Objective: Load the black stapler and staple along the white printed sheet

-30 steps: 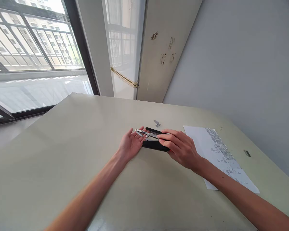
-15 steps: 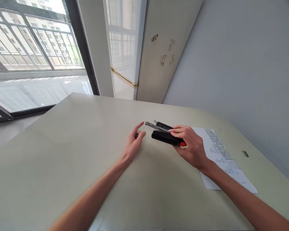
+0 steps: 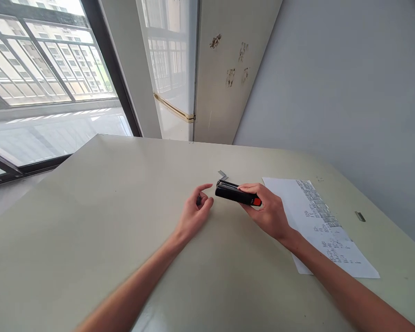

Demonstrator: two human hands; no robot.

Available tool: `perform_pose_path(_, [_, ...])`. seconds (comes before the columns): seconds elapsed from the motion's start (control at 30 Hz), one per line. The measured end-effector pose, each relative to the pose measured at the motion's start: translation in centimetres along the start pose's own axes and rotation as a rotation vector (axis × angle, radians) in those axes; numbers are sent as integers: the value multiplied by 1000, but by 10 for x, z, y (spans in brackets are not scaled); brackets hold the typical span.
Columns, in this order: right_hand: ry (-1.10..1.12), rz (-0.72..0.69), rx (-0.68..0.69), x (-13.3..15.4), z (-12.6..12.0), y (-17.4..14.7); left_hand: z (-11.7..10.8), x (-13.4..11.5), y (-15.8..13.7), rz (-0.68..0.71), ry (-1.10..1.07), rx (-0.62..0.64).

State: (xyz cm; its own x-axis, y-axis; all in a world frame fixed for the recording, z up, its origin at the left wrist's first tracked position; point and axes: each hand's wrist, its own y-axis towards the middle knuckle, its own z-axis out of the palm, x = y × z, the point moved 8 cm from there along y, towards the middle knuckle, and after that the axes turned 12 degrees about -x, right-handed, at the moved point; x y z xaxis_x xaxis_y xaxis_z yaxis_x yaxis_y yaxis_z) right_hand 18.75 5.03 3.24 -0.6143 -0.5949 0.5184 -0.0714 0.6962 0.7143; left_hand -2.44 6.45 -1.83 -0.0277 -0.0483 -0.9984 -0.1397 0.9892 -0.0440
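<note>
My right hand [image 3: 265, 206] is closed around a black stapler [image 3: 232, 192] with a red patch at its rear end, held above the table. The stapler's arms are folded together and its front points left. Close by its front end is my left hand [image 3: 198, 206], index finger stretched toward it and thumb apart. A small dark object [image 3: 198, 200] sits in the curled fingers of that hand, mostly hidden. Just beyond the stapler, grey staple strips [image 3: 222, 174] lie on the table.
A printed white sheet [image 3: 290, 203] lies on the pale table [image 3: 124, 221] at the right, partly under my right forearm. Farther right lies a short grey strip [image 3: 360, 216]. A fridge [image 3: 174, 83] and a wall [image 3: 332, 83] stand behind the table.
The stapler's metal magazine, which stuck out between its spread arms, has folded in, and the stapler is now closed. Both hands have come slightly nearer each other. The view has shifted a little.
</note>
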Motion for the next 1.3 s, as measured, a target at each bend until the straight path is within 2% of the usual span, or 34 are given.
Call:
perform_pose_path(0.1, [25, 185, 39, -21, 10, -3, -12, 9, 7, -90, -67, -128])
perform_pose_path(0.2, [27, 313, 82, -39, 27, -4, -16, 16, 12, -165, -182, -124])
perform_pose_path(0.3, [-17, 329, 79, -50, 51, 5, -16, 18, 15, -223, -344, -98])
perform_pose_path(0.43, [-63, 262, 69, -54, 85, 28, -14, 18, 17, -293, -509, -67])
perform_pose_path(0.53, [-50, 206, 88, -45, 95, 41, -12, 21, 19, -334, -601, -53])
perform_pose_path(0.67, [-23, 14, -2, -4, 67, 40, -4, 26, 17, -405, -687, -16])
perform_pose_path(0.7, [-5, -55, 16, 10, 61, 35, 1, 27, 14, -434, -710, 16])
perform_pose_path(0.8, [0, -227, 210, 43, 58, 12, 21, 27, 0, -532, -792, 184])
perform_pose_path(0.87, [-33, -266, 295, 53, 60, -1, 32, 26, -11, -581, -816, 304])
perform_pose_path(0.93, [-54, -265, 302, 55, 57, -9, 40, 25, -20, -598, -797, 396])
perform_pose_path(1.03, [-64, -241, 255, 47, 35, -15, 48, 23, -29, -601, -749, 481])
perform_pose_path(1.1, [-98, -196, 201, 29, 6, -19, 51, 23, -31, -599, -687, 497])
perform_pose_path(1.2, [-239, -42, 69, -21, -64, -30, 53, 19, -33, -475, -504, 517])
perform_pose_path(1.3, [-450, 167, -55, -85, -149, -56, 55, 5, -39, -170, -152, 536])
